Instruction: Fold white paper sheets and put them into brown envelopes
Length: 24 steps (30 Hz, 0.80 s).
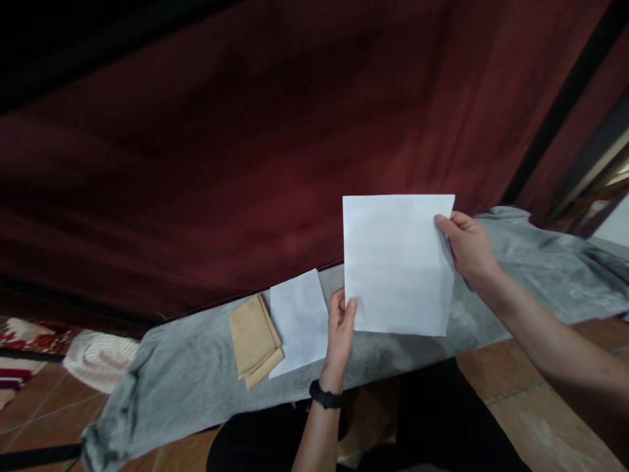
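Note:
A white sheet of paper (pixel 399 265) is held up in front of me between both hands. My left hand (pixel 340 328) pinches its lower left edge, thumb on the near face. At the upper right edge, my right hand (pixel 464 242) grips it with the thumb in front and the fingers behind. Whether it is one sheet or more, I cannot tell. To the left lies more white paper (pixel 299 324) on the grey cloth. Beside that paper rests a small stack of brown envelopes (pixel 253 334), slightly fanned out.
The grey cloth (pixel 181 373) covers a long, narrow bench in front of my knees. Behind it hangs a dark red curtain (pixel 275 164) with black frame bars (pixel 565 98). Striped fabric (pixel 101 359) lies at the far left. Tiled floor (pixel 550 400) shows below.

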{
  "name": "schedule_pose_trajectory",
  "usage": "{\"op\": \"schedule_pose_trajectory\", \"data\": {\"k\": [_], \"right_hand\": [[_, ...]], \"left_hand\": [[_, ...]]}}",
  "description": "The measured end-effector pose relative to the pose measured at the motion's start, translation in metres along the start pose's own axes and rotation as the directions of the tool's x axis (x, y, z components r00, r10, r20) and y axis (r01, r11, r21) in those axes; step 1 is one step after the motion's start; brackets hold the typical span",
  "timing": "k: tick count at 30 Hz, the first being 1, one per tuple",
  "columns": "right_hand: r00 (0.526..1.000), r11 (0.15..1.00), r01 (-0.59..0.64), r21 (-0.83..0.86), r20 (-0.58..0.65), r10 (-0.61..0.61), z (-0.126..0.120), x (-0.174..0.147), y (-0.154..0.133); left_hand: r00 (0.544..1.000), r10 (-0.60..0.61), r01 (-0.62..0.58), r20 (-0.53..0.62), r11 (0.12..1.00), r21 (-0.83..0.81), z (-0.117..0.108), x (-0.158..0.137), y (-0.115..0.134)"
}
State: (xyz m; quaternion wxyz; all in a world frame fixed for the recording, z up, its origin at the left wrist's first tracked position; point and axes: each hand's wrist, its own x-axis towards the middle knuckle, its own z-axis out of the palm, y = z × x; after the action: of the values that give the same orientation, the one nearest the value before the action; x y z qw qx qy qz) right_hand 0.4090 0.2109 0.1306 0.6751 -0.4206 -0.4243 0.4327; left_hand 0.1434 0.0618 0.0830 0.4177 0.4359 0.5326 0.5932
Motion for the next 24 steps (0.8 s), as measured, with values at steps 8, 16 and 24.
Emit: {"op": "schedule_pose_trajectory", "data": {"k": [8,16,24], "right_hand": [[0.993,0.936,0.092,-0.340,0.101,-0.061,-0.005,0.015,0.082],[0.857,0.694,0.394,-0.603,0.513,-0.041,-0.043,-0.079,0.145],[0.427,0.529,0.724,-0.443,0.890,0.161,-0.105,-0.177,0.135]], "left_hand": [[0.972,-0.235,0.235,0.009,0.972,0.002,0.002,-0.011,-0.076],[0.945,-0.236,0.282,-0.225,0.939,0.197,-0.011,-0.019,-0.140],[0.931,-0.259,0.329,-0.258,0.901,0.282,-0.015,-0.023,-0.147]]}}
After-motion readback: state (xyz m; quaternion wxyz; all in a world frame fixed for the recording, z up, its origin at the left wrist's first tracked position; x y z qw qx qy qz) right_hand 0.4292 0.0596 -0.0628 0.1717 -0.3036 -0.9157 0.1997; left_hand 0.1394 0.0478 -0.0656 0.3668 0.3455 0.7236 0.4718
